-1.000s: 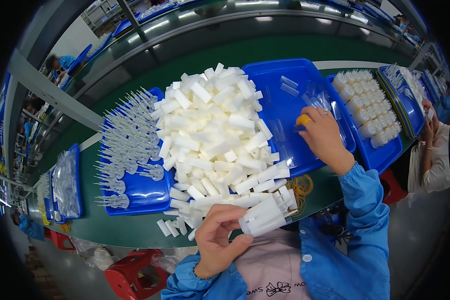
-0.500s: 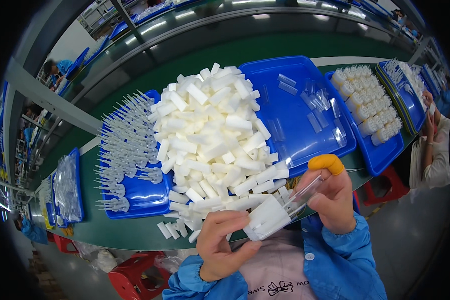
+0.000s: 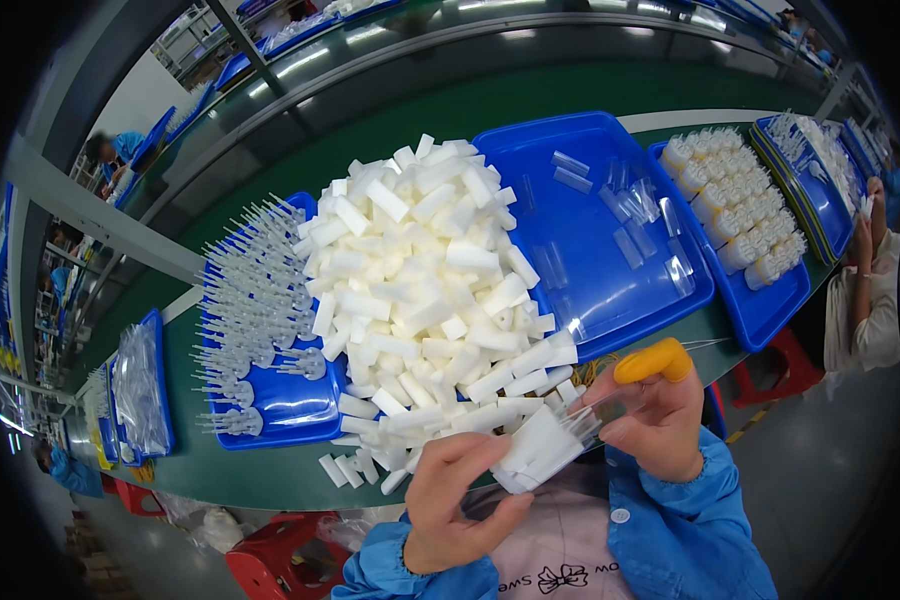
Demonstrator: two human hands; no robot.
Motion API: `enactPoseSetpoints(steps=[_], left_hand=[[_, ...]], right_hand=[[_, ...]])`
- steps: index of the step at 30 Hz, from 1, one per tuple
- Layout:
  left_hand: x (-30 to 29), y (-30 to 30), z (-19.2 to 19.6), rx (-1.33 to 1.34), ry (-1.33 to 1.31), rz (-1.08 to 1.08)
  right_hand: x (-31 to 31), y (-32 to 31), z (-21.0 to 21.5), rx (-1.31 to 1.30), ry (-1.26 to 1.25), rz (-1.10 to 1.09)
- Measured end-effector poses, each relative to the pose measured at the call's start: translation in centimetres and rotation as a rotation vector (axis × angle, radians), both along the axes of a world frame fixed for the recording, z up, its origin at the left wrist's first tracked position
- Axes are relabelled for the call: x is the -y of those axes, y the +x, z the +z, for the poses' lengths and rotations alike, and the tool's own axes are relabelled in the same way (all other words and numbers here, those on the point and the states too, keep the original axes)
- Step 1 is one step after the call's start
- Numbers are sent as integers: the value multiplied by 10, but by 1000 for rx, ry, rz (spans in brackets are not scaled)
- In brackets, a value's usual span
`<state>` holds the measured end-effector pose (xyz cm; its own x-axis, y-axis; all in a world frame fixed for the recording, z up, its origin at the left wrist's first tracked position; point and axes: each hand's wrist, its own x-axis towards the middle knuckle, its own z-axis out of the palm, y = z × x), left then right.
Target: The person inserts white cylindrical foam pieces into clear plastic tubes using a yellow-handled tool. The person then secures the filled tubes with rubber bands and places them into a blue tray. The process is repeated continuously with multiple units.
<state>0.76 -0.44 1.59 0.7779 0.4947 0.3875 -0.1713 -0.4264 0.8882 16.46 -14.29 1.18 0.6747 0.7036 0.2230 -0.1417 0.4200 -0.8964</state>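
In front of my body is a white block-shaped piece [image 3: 542, 448], apparently several foam pieces side by side. My left hand [image 3: 460, 503] holds its left end, thumb below and fingers above. Clear plastic tubes [image 3: 584, 421] stick out from its right side. My right hand [image 3: 662, 418] pinches these between thumb and index finger; a yellow finger cover [image 3: 655, 362] sits on one finger. How far the tubes reach into the white piece cannot be made out. Just beyond my hands rises a large heap of white foam pieces [image 3: 415, 270].
A blue tray [image 3: 590, 300] with clear tubes lies behind my right hand. Left of the heap, another blue tray [image 3: 295, 400] bears spiky translucent parts [image 3: 255, 290]. On the right, a tray holds bundled white-and-yellow pieces [image 3: 735, 205]. Red stools [image 3: 285, 550] stand below the table; a co-worker [image 3: 870, 290] sits right.
The right hand has brought the clear tubes closer against the white piece, so less of them shows. The left hand has shifted slightly right and down, its thumb and fingers still at the piece.
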Motion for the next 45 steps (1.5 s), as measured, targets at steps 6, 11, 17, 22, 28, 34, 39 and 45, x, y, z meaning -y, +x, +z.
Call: enactPoseSetpoints(steps=[6,11,17,22,28,34,39,45], left_hand=[[-2,-1,2,-94,176,-110],[-9,1,4,-113,405,-169],[1,8,-5,61,-150,113],[-4,9,-16,-43,-403,-85],[-6,11,-15,36,-810,-194],[-4,6,-19,75,-721,-224],[-1,3,-17,76,-672,-220],[1,2,-20,70,-650,-185]], right_hand=[[2,1,0,22,20,63],[5,5,3,-20,-64,94],[5,20,4,301,-146,-59],[8,27,4,457,-222,-141],[9,15,-4,447,-217,-231],[8,2,-4,458,-200,-163],[7,-6,-7,441,-206,-141],[2,-11,-8,391,-209,-153]])
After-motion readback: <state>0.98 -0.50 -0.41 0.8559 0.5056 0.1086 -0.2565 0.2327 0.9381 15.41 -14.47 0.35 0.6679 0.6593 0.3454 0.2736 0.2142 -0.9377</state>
